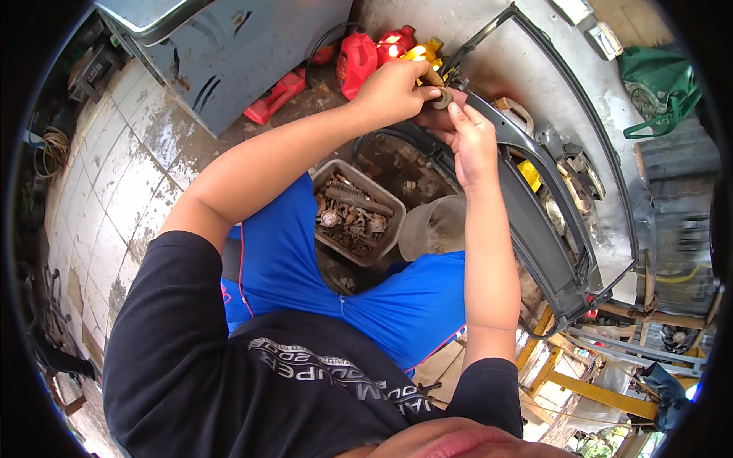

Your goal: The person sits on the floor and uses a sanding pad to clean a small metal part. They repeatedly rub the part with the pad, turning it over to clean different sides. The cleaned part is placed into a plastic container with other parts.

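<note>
My left hand (389, 90) reaches out to the upper middle, with thumb and fingers pinched on a small round brownish piece (442, 98). Close beside it, my right hand (472, 139) is raised with its thumb and fingertips at the lower edge of the same piece. The fingers partly cover it, so its exact kind is unclear. Just beyond and to the right of both hands leans a dark car door (527, 221) with a curved window frame.
Between my knees stands a grey bin (395, 238) of rusty metal parts, with a translucent bucket (429, 229) beside it. Red containers (356, 65) stand by a grey metal cabinet (229, 57). A green bag (658, 88) hangs far right. Yellow bars (592, 391) lie lower right.
</note>
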Demonstrator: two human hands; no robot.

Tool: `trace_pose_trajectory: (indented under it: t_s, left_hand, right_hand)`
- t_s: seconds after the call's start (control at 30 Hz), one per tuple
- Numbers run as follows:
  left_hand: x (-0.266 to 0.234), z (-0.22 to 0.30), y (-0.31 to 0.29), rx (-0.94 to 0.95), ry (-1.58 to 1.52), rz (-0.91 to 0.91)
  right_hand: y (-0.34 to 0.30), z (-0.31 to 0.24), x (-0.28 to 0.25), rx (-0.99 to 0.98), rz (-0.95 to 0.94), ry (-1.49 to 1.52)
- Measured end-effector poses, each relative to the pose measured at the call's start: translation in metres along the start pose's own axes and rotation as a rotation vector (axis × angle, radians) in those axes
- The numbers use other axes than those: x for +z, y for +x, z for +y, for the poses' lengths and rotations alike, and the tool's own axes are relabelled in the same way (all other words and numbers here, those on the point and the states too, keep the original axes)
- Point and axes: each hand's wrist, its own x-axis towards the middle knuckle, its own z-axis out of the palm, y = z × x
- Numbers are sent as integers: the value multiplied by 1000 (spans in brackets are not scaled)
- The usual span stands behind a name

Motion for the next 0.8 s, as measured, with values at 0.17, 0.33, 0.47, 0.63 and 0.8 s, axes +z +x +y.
trace_pose_trajectory:
  t_s: [0.17,0.33,0.47,0.63,0.8]
  left_hand:
    - [-2,5,-1,51,-17,26]
    - [-5,10,-2,-55,59,-7]
    - [-3,5,-1,-1,50,3]
    - [-4,6,0,7,-29,14]
    - [-2,4,2,-63,-7,-23]
  right_hand:
    - [-2,-14,6,-106,81,84]
    - [-1,-7,4,-120,94,49]
    - [-2,-1,4,-34,41,3]
    - [-3,-12,6,-166,120,114]
    - [-6,1,12,6,61,-72]
